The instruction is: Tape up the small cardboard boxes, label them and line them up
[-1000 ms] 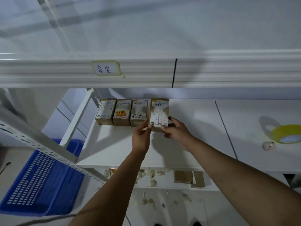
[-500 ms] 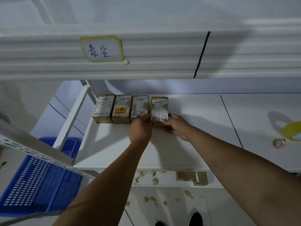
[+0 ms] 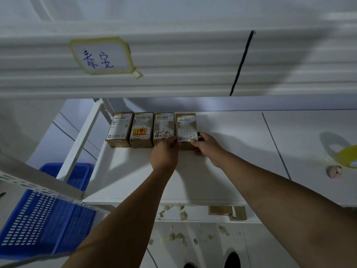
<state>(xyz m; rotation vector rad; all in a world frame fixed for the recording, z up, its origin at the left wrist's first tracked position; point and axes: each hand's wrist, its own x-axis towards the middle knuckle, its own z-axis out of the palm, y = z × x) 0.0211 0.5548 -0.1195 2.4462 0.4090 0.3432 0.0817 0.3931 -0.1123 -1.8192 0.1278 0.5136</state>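
Note:
Several small brown cardboard boxes with white labels lie side by side at the back left of a white shelf (image 3: pixel 222 175). The rightmost box (image 3: pixel 185 124) rests flat on the shelf, in line with the third box (image 3: pixel 163 128). My left hand (image 3: pixel 165 153) touches its front left corner and my right hand (image 3: pixel 207 147) grips its front right corner. The first box (image 3: pixel 119 128) and second box (image 3: pixel 142 129) lie untouched further left.
A yellow tape roll (image 3: pixel 347 156) lies at the shelf's right edge with a small round object (image 3: pixel 334 171) beside it. A handwritten tag (image 3: pixel 100 57) hangs on the shelf beam above. A blue crate (image 3: pixel 46 209) stands lower left. Cardboard scraps (image 3: pixel 228 211) lie below.
The rightmost box, held tilted up a second ago, has been lowered flat onto the shelf beside the third box. Both hands followed it down and stay on its front corners.

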